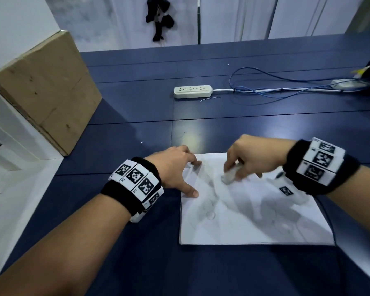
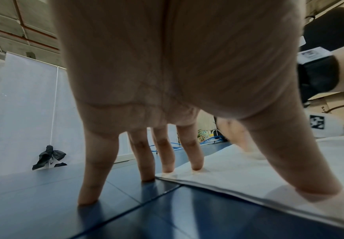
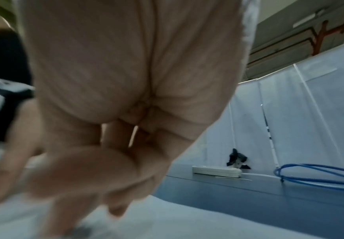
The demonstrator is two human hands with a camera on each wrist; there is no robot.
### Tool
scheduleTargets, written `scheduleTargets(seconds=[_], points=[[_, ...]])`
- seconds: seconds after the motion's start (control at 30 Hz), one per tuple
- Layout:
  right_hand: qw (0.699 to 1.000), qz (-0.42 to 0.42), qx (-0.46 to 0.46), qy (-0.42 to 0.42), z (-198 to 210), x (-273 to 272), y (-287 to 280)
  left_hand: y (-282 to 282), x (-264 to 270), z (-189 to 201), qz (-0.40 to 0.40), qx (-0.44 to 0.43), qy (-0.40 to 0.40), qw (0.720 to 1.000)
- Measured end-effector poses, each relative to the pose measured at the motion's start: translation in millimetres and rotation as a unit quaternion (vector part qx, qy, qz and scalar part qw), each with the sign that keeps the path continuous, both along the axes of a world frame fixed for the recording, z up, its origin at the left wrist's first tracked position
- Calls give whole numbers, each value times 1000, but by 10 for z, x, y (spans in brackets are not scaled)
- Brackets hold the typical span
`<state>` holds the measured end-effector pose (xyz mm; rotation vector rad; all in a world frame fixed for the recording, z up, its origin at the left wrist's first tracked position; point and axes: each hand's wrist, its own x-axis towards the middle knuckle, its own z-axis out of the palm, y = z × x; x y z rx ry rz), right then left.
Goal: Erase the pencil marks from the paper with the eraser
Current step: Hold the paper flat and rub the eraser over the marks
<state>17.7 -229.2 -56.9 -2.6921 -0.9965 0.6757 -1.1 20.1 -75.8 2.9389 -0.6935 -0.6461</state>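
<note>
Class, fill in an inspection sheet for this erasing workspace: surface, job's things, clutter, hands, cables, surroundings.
Surface: dark blue table.
Job's things: paper flat, faint pencil marks; white eraser on it.
Clutter: cardboard box far left.
Hands: left hand fingertips press the paper's left edge; right hand pinches the eraser.
Cables: power strip, blue cable.
Surroundings: white curtain behind.
</note>
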Motion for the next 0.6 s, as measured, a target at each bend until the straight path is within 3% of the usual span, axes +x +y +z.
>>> scheduleTargets(seconds=[0.07,0.17,0.33,0.6], points=[[997,-40,7,-64,21,163,18,-4,2,2,1,1,0,1000],[995,-56,25,-84,8,182,5,-5,-1,1,0,1,-2,1000],[999,16,3,49,-45,-156,-32,16,6,-7,3,-6,0,1000],[992,-57,19,-111,-25,246,-28,-5,-8,5,7,-3,1,1000]])
